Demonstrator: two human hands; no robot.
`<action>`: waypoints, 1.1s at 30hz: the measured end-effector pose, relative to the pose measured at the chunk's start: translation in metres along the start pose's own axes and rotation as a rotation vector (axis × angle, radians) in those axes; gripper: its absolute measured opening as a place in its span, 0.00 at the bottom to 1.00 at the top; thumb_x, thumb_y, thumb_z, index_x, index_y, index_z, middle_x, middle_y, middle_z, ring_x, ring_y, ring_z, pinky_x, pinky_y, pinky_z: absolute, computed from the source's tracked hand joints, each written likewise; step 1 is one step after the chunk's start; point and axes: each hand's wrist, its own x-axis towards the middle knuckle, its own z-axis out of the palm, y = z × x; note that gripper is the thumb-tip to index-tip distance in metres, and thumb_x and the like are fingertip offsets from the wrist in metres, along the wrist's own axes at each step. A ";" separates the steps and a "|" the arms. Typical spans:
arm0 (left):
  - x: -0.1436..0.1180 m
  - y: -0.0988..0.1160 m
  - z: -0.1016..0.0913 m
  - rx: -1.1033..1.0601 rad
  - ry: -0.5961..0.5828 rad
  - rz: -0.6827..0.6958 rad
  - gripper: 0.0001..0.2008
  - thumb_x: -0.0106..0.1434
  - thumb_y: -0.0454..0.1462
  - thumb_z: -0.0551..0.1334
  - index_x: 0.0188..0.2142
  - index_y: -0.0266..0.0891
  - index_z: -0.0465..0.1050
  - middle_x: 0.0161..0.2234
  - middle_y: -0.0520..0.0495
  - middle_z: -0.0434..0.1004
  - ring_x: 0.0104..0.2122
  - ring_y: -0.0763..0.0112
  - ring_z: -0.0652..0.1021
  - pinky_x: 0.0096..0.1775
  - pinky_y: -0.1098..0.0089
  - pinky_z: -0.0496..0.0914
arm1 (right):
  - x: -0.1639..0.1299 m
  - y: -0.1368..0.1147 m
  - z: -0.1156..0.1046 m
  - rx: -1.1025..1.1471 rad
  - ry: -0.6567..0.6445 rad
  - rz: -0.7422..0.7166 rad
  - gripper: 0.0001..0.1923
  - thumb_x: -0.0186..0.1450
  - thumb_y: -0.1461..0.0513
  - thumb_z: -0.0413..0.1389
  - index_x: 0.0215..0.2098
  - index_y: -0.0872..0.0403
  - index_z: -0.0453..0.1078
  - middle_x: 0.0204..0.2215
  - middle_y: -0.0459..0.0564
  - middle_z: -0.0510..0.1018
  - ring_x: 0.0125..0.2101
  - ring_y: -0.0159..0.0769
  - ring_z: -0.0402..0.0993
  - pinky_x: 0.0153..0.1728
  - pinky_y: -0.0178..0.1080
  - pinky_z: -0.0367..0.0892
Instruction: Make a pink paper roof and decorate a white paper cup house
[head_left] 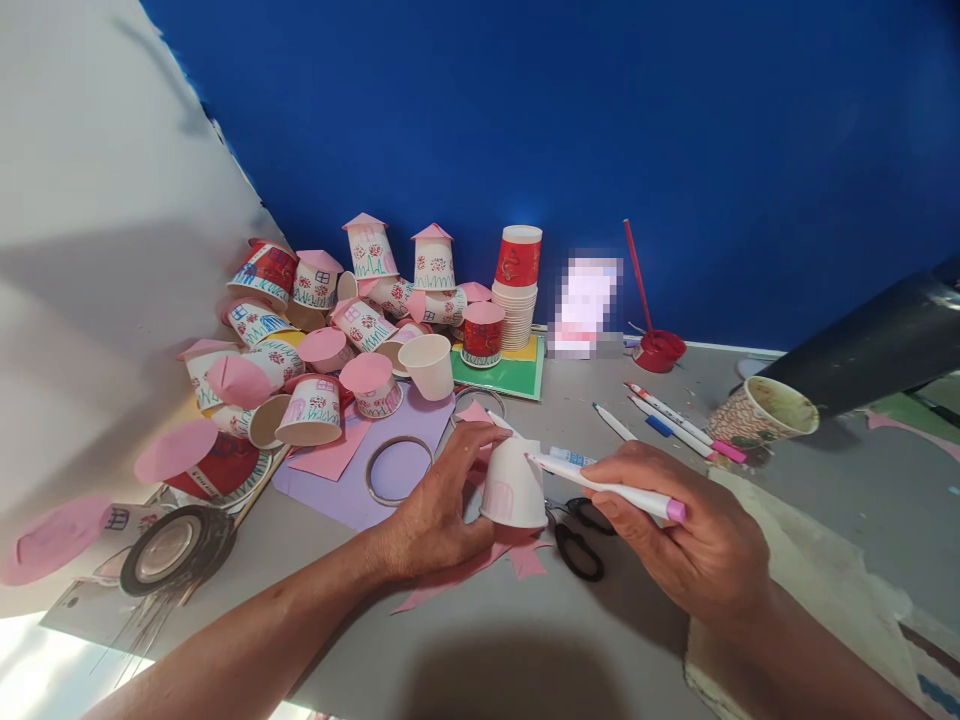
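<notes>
A white paper cup (pixel 523 490) stands upside down at the middle of the table, with a faint pink door shape drawn on its side. My left hand (pixel 439 495) grips the cup from the left, fingers behind and thumb near its rim. In my right hand (pixel 675 530) is a white marker pen (pixel 622 487) with a pink end, its tip at the cup's upper right side. Under and around the cup lie pink paper scraps (pixel 529 560). Black-handled scissors (pixel 579 552) rest just right of the cup, partly hidden by my right hand.
Many decorated paper cups with pink paper roofs (pixel 367 374) are heaped at the left. A cup stack (pixel 517 290) stands by the blue wall. Several markers (pixel 675 420), a patterned cup (pixel 772 412) and a red round container (pixel 658 351) lie right. Tape rolls (pixel 176 550) sit left.
</notes>
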 end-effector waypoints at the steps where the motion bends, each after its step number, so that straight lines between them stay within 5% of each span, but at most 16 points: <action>1: 0.000 0.000 0.000 -0.003 -0.001 0.004 0.35 0.60 0.38 0.73 0.63 0.49 0.60 0.61 0.42 0.65 0.60 0.55 0.72 0.57 0.56 0.74 | 0.000 -0.001 0.000 0.000 -0.001 0.001 0.08 0.71 0.66 0.58 0.46 0.48 0.75 0.31 0.46 0.82 0.30 0.36 0.79 0.32 0.36 0.73; 33: 0.000 0.000 0.001 0.000 -0.003 -0.010 0.36 0.58 0.39 0.74 0.62 0.49 0.61 0.61 0.40 0.68 0.58 0.52 0.73 0.55 0.54 0.75 | 0.002 -0.002 -0.001 -0.024 0.010 -0.010 0.10 0.70 0.67 0.58 0.45 0.47 0.75 0.30 0.46 0.83 0.29 0.38 0.80 0.31 0.39 0.74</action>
